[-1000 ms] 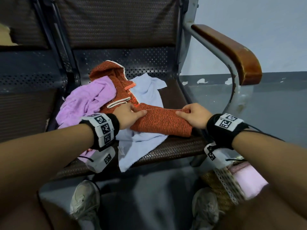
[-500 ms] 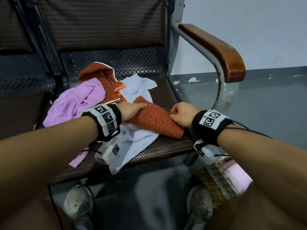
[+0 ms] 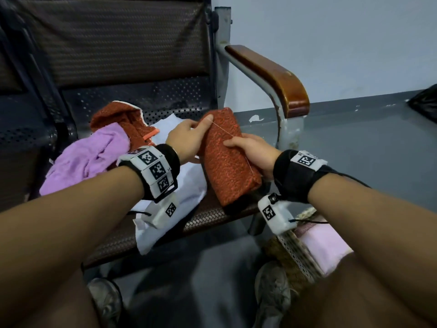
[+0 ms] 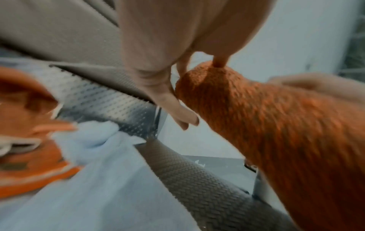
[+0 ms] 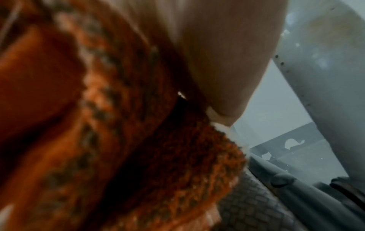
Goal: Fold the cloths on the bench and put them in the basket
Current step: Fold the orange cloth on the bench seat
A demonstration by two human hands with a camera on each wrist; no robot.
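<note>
The folded rust-orange knitted cloth [image 3: 227, 159] was gripped at its upper end by the left hand [image 3: 186, 140] and along its right edge by the right hand [image 3: 254, 152], at frame centre above the woven bench seat [image 3: 208, 216]; the wicker basket [image 3: 295, 254] sat lower right.

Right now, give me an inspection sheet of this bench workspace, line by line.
Surface: bench seat, woven, partly covered.
Job's things: folded orange cloth held tilted above the seat; second orange cloth, purple cloth and white cloth unfolded on it; basket on the floor holds a pink cloth.
Clutter: nothing seen.
Grippers: left hand holds the cloth's upper end; right hand grips its side.
Cables: thin black wires at both wrist cameras.
Surroundings: wooden armrest, grey wall, black bag.
</note>
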